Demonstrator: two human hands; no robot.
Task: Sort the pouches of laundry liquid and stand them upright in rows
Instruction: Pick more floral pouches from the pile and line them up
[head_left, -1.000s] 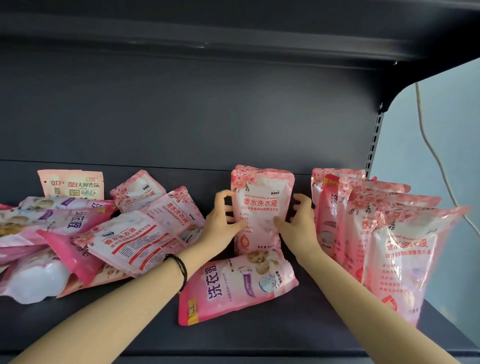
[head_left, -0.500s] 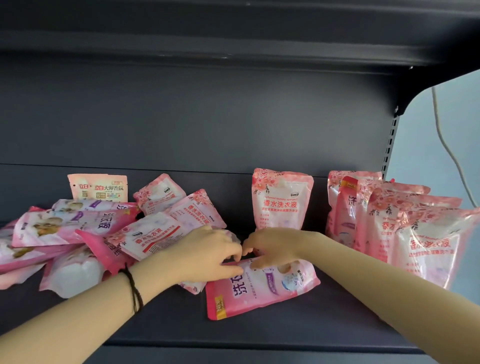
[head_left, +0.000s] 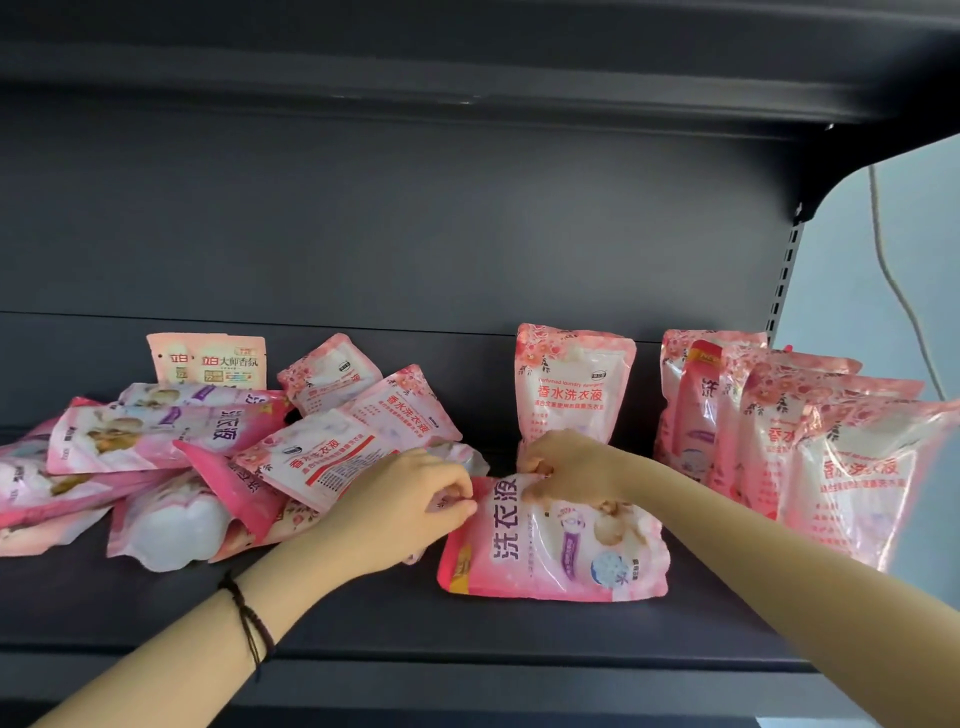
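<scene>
Dark shelf (head_left: 363, 613); far left: loose heap of pouches (head_left: 171, 452), pink, lying flat, overlapping; small sachet (head_left: 208, 361) upright behind heap, at back wall; black cord band (head_left: 249, 618) on left wrist; left hand (head_left: 410, 504) fingers curled, pinches upper left corner of flat pouch (head_left: 561, 545); flat pouch lies face up at shelf centre, print sideways; right hand (head_left: 571, 462) curled over its top edge, grasps it; single pouch (head_left: 571, 384) upright just behind right hand; right end: row of upright pouches (head_left: 810, 441), close-packed front to back; grey cable (head_left: 893, 291) hangs beyond shelf.
</scene>
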